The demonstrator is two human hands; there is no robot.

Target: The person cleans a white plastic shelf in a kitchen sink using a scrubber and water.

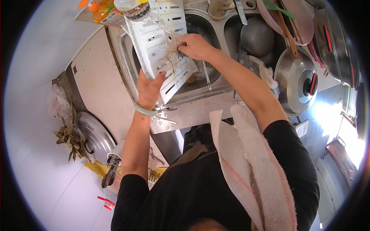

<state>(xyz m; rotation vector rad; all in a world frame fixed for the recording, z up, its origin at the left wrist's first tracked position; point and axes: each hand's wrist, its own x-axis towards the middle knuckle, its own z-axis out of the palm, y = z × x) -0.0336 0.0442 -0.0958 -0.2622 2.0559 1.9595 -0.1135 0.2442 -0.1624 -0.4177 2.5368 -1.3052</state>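
Observation:
My left hand [151, 88] grips the near left edge of a white slotted plastic rack [157, 55], its thumb on the top face. The rack is held tilted over the left basin [206, 31] of a steel double sink, and brownish stains run along it. In my right hand [194, 46] is a dark scouring pad [182, 49], pressed against the rack's right part; my fingers partly hide it. A clear jar [133, 10] with dark contents stands at the rack's far left end. A thin white strip [207, 75] leans in the basin.
Behind the sink rises the faucet [242, 13]. The right basin holds a metal bowl [257, 37]; a cloth [261, 68] lies at its near edge. To the right are a steel pan lid [294, 83] and a pink basin [306, 26]. Orange bottles [102, 10] stand back left.

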